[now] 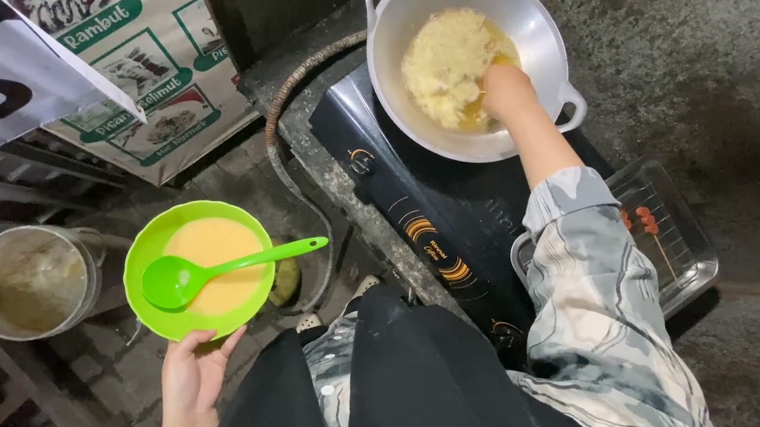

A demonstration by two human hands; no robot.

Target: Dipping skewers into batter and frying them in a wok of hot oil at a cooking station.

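Batter (213, 259), pale orange and smooth, fills a lime-green bowl (162, 230) that the left hand (197, 371) supports from below, palm up and fingers spread against the near rim. A green plastic ladle (193, 275) lies in the bowl, scoop sunk in the batter, handle slanting up and out over the far-right rim. Left of the bowl stands a dented metal pot (31, 282) with a cloudy liquid inside. Beyond the bowl, to its right, a black gas stove (420, 209) sits on a concrete ledge, with a hose (289, 121) curling along its left side. Right of the stove lies a clear tray (683, 241) with a skewer of small reddish balls. On the stove's far burner rests a silver wok (399, 77) holding oil and a pale yellow lacy fritter (445, 64). The right hand (507, 88) reaches into the wok, fingers bunched downward at the fritter's edge; whether they pinch anything I cannot tell.
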